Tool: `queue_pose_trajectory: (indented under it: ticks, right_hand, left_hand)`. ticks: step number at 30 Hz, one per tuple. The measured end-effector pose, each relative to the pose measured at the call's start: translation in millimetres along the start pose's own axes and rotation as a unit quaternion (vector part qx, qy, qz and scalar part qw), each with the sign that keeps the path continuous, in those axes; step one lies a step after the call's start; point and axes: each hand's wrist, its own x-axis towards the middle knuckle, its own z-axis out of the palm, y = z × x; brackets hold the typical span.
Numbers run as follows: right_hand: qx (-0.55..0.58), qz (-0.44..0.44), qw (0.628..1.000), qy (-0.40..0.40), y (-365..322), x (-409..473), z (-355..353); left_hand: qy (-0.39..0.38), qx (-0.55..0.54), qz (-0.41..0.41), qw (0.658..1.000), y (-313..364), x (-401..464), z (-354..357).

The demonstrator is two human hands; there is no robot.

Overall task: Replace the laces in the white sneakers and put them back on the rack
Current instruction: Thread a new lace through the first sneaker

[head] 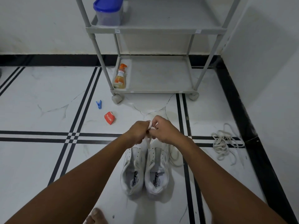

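In the head view, two white sneakers stand side by side on the tiled floor, the left sneaker touching the right sneaker, toes pointing toward the rack. Above the toes, the left hand and the right hand meet, each grip clenched on a white lace pinched between curled fingers; a strand of it hangs down between the shoes. More lace loops lie on the floor just beside the right sneaker. Well apart, to the right, a tangled pile of laces rests near the black skirting. The grey rack stands against the wall, with a spray bottle lying on its bottom shelf and a blue-lidded container above. A blue clothes peg and a red packet lie on the floor left of the hands.
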Motion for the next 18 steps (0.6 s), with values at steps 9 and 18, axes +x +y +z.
queue_pose_trajectory:
  ticks: [9, 18]
  right_hand:
    - [-0.251, 0.189, 0.948, 0.046, 57.0, 4.1, -21.8]
    - [-0.198, 0.018, 0.980, -0.028, 17.2, 5.6, -3.1]
  left_hand:
    - [0.388, -0.018, 0.014, 0.921, -8.4, 13.9, -41.0]
    - [-0.029, 0.396, 0.126, 0.909, -28.5, 23.6, 4.3]
